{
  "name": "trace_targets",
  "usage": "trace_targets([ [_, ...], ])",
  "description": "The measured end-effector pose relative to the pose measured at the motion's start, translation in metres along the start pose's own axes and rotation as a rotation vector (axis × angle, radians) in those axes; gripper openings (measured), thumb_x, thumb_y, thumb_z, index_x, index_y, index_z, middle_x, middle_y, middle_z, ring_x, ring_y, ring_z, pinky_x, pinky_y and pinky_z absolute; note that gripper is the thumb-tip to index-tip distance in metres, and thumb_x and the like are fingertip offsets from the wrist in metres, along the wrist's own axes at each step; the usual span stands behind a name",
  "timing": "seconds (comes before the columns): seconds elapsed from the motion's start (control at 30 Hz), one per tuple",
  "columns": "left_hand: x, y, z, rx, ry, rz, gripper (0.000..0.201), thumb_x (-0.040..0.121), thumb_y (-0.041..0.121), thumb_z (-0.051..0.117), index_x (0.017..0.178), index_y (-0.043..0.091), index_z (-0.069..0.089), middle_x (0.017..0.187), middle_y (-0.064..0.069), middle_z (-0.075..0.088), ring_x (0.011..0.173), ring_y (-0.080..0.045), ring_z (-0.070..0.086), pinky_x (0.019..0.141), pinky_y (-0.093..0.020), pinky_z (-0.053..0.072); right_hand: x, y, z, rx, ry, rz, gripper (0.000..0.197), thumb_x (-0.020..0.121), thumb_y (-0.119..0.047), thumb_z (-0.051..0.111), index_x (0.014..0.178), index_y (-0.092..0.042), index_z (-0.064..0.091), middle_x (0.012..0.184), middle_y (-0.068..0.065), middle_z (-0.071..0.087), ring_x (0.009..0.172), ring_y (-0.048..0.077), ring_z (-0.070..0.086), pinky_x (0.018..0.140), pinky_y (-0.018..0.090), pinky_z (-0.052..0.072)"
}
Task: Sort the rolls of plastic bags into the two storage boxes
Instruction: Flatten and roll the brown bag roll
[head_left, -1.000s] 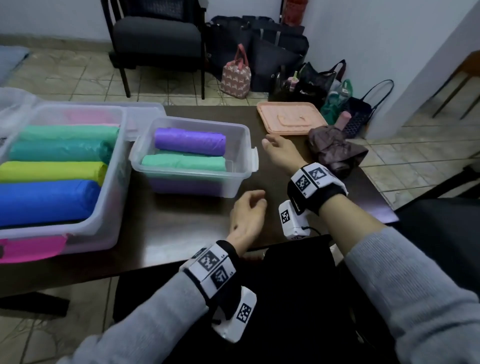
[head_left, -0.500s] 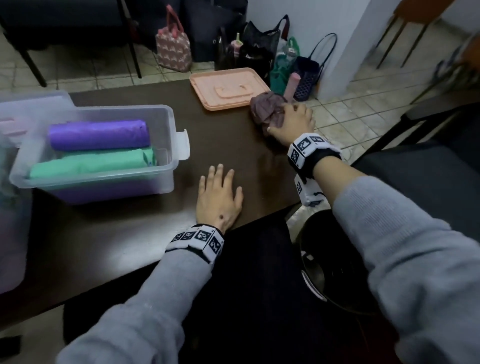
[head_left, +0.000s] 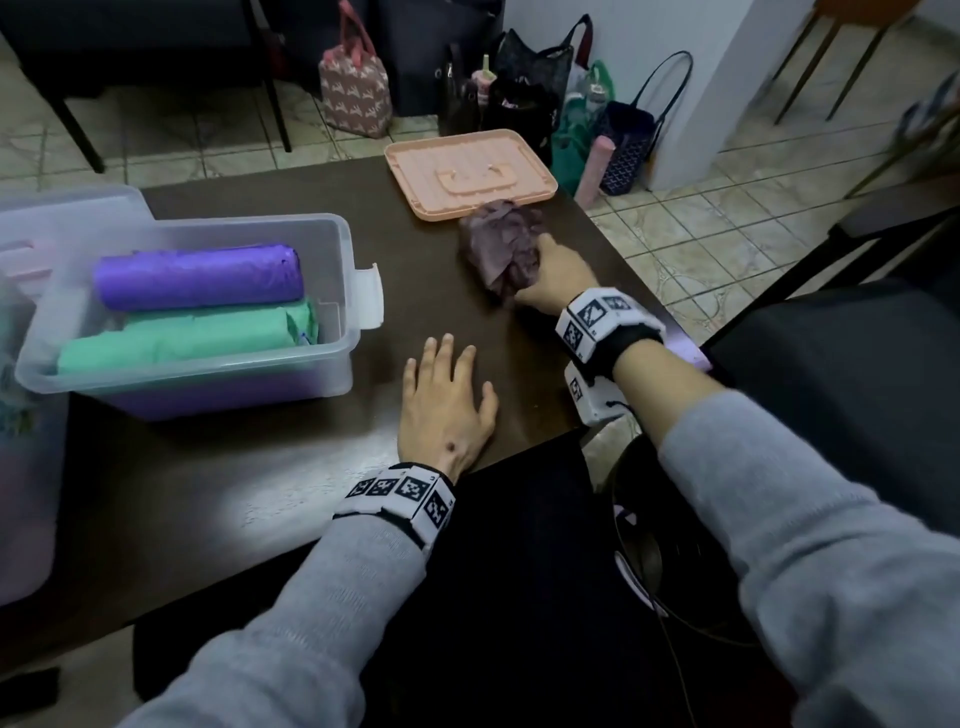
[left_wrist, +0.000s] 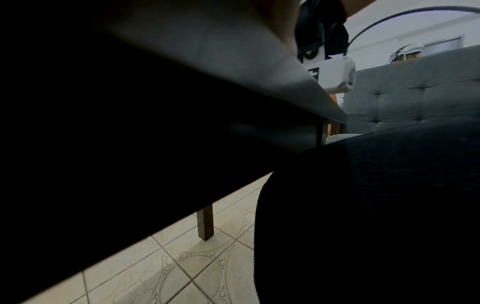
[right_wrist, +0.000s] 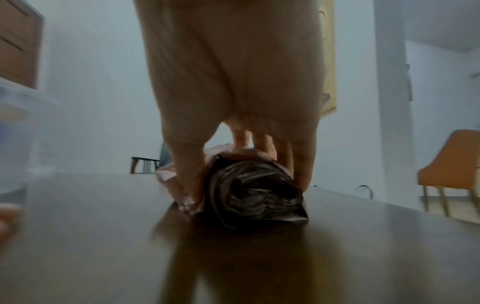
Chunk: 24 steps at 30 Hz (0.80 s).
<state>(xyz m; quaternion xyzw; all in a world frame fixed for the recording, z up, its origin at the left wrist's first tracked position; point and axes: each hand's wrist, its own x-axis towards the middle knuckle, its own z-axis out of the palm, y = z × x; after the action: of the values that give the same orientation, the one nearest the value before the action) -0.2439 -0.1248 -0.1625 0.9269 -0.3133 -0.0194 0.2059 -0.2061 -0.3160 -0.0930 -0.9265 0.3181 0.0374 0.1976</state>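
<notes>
A crumpled mauve-brown roll of plastic bags (head_left: 501, 247) lies on the dark table near its right edge. My right hand (head_left: 551, 278) grips its near end, thumb on one side and fingers on the other, as the right wrist view shows on the roll (right_wrist: 255, 191). My left hand (head_left: 447, 402) lies flat on the table, fingers spread, holding nothing. The small clear storage box (head_left: 340, 364) at the left holds a purple roll (head_left: 197, 278) and a green roll (head_left: 182, 340). The large box (head_left: 26, 519) is only partly in view at the far left.
A salmon-pink box lid (head_left: 470, 174) lies just behind the mauve roll. A clear lid (head_left: 72, 208) sits behind the small box. Several bags (head_left: 519, 104) stand on the tiled floor beyond the table. A dark seat (head_left: 857, 353) is at my right.
My right hand moved from the table's middle to the mauve roll and closed round it. My left hand flattened on the table. The view swung right, away from the large box.
</notes>
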Motion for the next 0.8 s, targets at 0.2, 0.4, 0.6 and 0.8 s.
trace_targets([
  [0.2, -0.005, -0.003, -0.003, -0.251, 0.119, -0.008, 0.055, 0.095, 0.023, 0.044, 0.144, 0.005, 0.027, 0.149, -0.012, 0.033, 0.141, -0.022, 0.026, 0.118, -0.034, 0.011, -0.045, -0.014, 0.016, 0.076, -0.129, -0.120, 0.068, 0.072, -0.036, 0.074, 0.127, -0.011, 0.043, 0.116, 0.007, 0.057, 0.105, 0.024, 0.056, 0.083, 0.030, 0.044],
  [0.4, 0.004, -0.010, -0.017, -0.662, 0.170, -0.196, 0.044, 0.096, 0.016, 0.046, 0.138, 0.005, 0.038, 0.139, -0.013, 0.047, 0.126, -0.023, 0.046, 0.100, -0.016, 0.028, -0.063, -0.023, -0.003, 1.123, -0.332, 0.175, 0.022, 0.086, -0.020, 0.044, 0.071, -0.012, 0.059, 0.061, 0.003, 0.063, 0.058, 0.017, 0.058, 0.061, 0.025, 0.043],
  [0.6, 0.015, -0.014, -0.037, -0.780, 0.202, -0.334, 0.040, 0.094, 0.007, 0.042, 0.134, 0.006, 0.041, 0.129, -0.010, 0.056, 0.120, -0.023, 0.052, 0.098, -0.022, 0.032, -0.071, -0.012, -0.022, 1.427, -0.422, 0.131, 0.033, 0.086, -0.021, 0.037, 0.076, -0.011, 0.067, 0.077, 0.006, 0.071, 0.069, 0.021, 0.067, 0.075, 0.030, 0.049],
  [0.8, 0.018, -0.022, -0.036, -0.720, 0.116, -0.385, 0.042, 0.092, 0.005, 0.043, 0.134, 0.005, 0.042, 0.129, -0.011, 0.057, 0.121, -0.024, 0.051, 0.102, -0.024, 0.032, -0.061, 0.003, -0.002, 0.307, -0.115, -0.152, 0.043, 0.080, -0.024, 0.063, 0.121, -0.019, 0.052, 0.114, 0.008, 0.057, 0.110, 0.026, 0.054, 0.094, 0.038, 0.044],
])
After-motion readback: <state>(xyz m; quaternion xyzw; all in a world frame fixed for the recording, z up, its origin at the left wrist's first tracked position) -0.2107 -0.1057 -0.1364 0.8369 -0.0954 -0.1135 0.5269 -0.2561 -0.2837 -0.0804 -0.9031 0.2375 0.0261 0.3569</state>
